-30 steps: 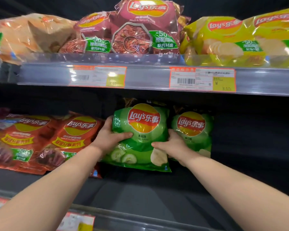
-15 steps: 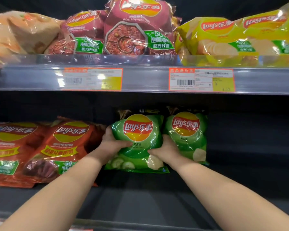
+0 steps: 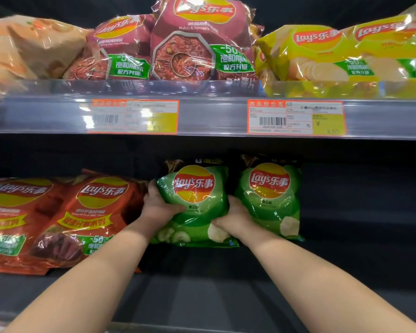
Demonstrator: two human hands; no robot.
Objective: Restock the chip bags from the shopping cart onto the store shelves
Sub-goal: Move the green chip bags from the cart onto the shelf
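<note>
A green cucumber chip bag point(image 3: 195, 203) stands upright on the dark lower shelf point(image 3: 226, 284). My left hand point(image 3: 157, 207) grips its left edge, thumb across the front. My right hand point(image 3: 233, 218) grips its lower right edge. Right beside it stands a second green chip bag point(image 3: 269, 198), partly covered at its lower left by my right hand. Behind both green bags, dark bag tops show.
Red barbecue chip bags point(image 3: 87, 219) lean at the left of the lower shelf. The upper shelf rail point(image 3: 214, 116) carries two price tags, with maroon bags point(image 3: 202, 44), yellow bags point(image 3: 334, 51) and an orange bag point(image 3: 22, 49) above. Bare dark shelf lies to the right point(image 3: 358, 212).
Both hands have pushed the green bag deeper into the lower shelf and set it more upright, closer to the second green bag. The view has shifted slightly right.
</note>
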